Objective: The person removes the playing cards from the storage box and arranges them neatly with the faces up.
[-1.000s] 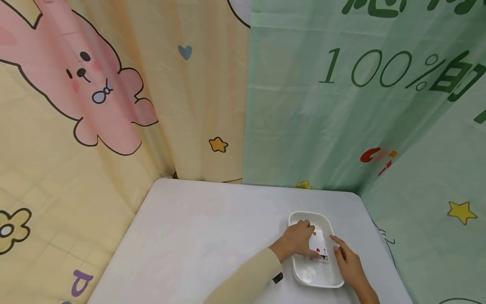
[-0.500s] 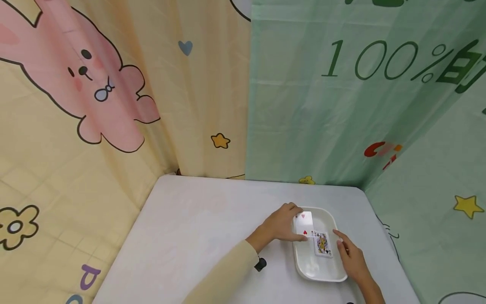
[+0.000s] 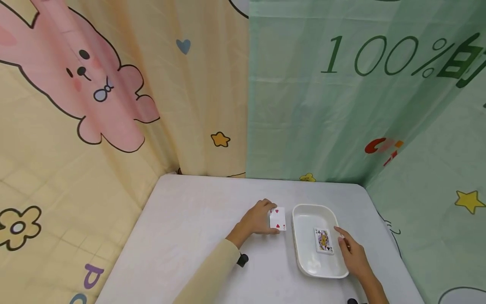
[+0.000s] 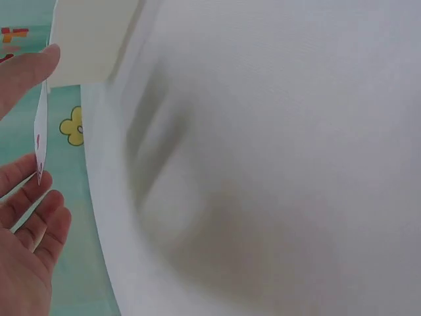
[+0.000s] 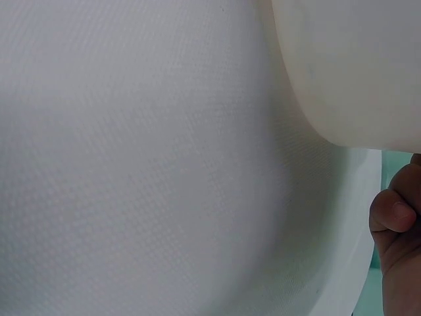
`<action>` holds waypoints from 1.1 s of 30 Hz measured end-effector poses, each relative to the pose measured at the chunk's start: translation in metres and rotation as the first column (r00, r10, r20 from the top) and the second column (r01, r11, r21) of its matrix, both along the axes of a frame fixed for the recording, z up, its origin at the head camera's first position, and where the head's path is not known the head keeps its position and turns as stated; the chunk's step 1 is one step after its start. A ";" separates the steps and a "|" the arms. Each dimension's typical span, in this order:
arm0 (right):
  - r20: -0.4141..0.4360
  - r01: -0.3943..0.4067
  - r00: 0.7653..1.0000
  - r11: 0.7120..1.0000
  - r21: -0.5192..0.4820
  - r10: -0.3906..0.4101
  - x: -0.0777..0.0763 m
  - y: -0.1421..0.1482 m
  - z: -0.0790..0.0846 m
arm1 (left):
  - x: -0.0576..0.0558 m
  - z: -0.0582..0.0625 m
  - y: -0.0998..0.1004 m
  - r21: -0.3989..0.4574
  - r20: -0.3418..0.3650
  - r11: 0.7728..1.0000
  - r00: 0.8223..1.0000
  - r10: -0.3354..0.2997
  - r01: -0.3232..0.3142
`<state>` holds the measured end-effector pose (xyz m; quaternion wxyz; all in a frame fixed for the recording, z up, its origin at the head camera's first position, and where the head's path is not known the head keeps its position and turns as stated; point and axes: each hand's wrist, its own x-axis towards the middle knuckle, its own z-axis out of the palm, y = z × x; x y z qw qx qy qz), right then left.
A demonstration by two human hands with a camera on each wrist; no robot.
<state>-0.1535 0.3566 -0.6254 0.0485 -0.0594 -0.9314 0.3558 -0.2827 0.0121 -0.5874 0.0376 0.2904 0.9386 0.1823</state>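
In the head view my left hand [image 3: 258,217] pinches a playing card [image 3: 278,218], the two of hearts, between thumb and fingers. The card is held over the white table, left of a white tray [image 3: 315,268]. The left wrist view shows the same card [image 4: 41,128] nearly edge-on, between the thumb above and the fingers below. Inside the tray lies a small stack of playing cards [image 3: 324,241], a face card on top. My right hand [image 3: 355,255] grips the tray's right rim with thumb and index finger; its other fingers look curled in the right wrist view.
The white table [image 3: 212,202] has a curtain behind it and along both sides, yellow with a pink rabbit [image 3: 102,93] on the left and green [image 3: 296,126] on the right. A dark wrist device [image 3: 242,259] shows under the left forearm.
My left hand has lifted the two of hearts from the stack and carried it left, out over the tray's left rim. The face card beneath is uncovered. My right hand stays at the rim.
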 end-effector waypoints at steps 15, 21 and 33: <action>-0.033 0.007 0.999 1.000 0.003 -0.006 0.000 -0.001 -0.003 | -0.003 -0.040 -0.004 -0.048 0.030 0.999 0.999 0.025 -0.023; -0.054 0.005 0.999 1.000 0.012 -0.004 -0.002 0.001 -0.001 | -0.006 -0.038 0.002 -0.069 0.003 0.997 0.999 0.032 -0.032; -0.069 0.007 0.998 1.000 0.020 -0.006 0.000 -0.001 0.000 | -0.004 -0.040 0.000 -0.086 -0.014 0.996 1.000 0.028 -0.029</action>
